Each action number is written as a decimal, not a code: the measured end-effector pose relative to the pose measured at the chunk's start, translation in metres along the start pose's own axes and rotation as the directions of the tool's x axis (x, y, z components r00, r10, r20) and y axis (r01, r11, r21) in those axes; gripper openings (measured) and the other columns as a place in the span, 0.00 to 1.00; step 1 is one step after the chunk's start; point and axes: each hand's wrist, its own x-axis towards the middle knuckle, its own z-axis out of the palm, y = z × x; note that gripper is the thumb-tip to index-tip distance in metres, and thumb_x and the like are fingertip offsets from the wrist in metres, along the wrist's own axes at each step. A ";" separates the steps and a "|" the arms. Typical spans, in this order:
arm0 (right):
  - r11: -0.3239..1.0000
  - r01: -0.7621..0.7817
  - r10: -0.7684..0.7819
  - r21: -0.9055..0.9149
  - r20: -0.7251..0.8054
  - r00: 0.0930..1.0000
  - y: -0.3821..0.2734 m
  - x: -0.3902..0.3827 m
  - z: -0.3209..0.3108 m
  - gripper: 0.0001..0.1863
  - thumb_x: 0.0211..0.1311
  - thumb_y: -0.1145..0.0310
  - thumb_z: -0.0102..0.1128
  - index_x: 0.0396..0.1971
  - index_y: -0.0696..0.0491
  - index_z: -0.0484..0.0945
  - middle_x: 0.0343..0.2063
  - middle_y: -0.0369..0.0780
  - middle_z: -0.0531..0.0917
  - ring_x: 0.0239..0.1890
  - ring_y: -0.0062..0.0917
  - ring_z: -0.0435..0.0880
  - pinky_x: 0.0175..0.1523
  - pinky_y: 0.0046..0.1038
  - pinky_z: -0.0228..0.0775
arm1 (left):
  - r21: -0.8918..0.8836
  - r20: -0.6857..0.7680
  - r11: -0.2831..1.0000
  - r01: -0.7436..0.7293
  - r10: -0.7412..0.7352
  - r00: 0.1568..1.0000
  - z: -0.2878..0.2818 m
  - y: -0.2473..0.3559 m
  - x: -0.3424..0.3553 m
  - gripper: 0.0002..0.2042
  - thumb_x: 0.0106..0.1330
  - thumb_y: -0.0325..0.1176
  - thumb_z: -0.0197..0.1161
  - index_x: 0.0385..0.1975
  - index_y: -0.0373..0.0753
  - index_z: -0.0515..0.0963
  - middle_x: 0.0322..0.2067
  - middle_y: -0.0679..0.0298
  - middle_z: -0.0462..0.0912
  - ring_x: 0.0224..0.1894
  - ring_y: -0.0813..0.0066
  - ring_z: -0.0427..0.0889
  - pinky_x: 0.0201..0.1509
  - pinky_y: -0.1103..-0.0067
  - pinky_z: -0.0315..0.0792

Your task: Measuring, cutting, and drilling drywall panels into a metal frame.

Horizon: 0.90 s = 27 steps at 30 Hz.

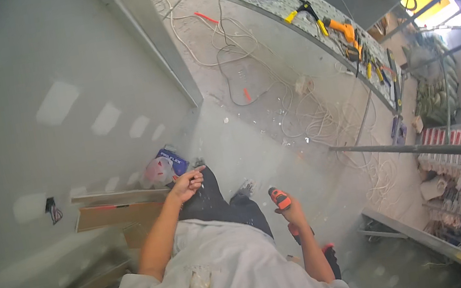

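My right hand [295, 213] is closed round the grip of a red and black cordless drill [280, 198], held out beside my right leg with its front end facing away from me. In front of my left leg, my left hand [189, 186] has its index finger stretched out and its other fingers curled in. Whatever those curled fingers may hold is too small or hidden to make out. Close beyond that hand, a blue box [173, 158] and a whitish plastic bag [158, 172] stand by the grey wall [47, 144].
Brown board strips [114, 216] lean at my left. Pale cables [312, 121] tangle across the floor. Beyond them, a scaffold platform [305, 6] bears an orange power tool [344, 30] and several hand tools. A scaffold tube [408, 151] juts in from the right, near metal profiles [423, 237].
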 end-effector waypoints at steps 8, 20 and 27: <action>0.984 -0.169 0.158 -0.062 -0.152 0.976 0.148 0.059 0.070 0.28 0.48 0.74 0.71 0.54 0.53 0.79 0.42 0.52 0.86 0.45 0.51 0.85 0.50 0.39 0.76 | 0.286 -0.247 0.958 0.009 0.065 0.967 -0.070 0.013 0.136 0.12 0.75 0.31 0.54 0.54 0.33 0.75 0.25 0.73 0.66 0.22 0.86 0.59 0.21 0.86 0.56; 0.726 -0.594 0.672 0.347 -0.175 0.719 0.303 -0.058 0.254 0.07 0.55 0.77 0.66 0.28 0.51 0.75 0.21 0.31 0.73 0.23 0.25 0.73 0.30 0.30 0.68 | 0.909 -0.103 -0.206 0.361 0.729 0.676 -0.390 0.152 0.481 0.18 0.65 0.45 0.64 0.37 0.32 0.82 0.36 0.48 0.86 0.40 0.51 0.83 0.47 0.63 0.74; 0.321 -0.672 0.946 0.667 -0.199 0.255 0.261 -0.098 0.359 0.07 0.59 0.77 0.61 0.35 0.50 0.76 0.28 0.30 0.75 0.29 0.22 0.74 0.34 0.29 0.69 | 0.872 -0.317 0.018 0.489 0.782 0.537 -0.455 0.231 0.632 0.16 0.64 0.41 0.68 0.35 0.32 0.82 0.42 0.48 0.86 0.48 0.48 0.85 0.56 0.61 0.77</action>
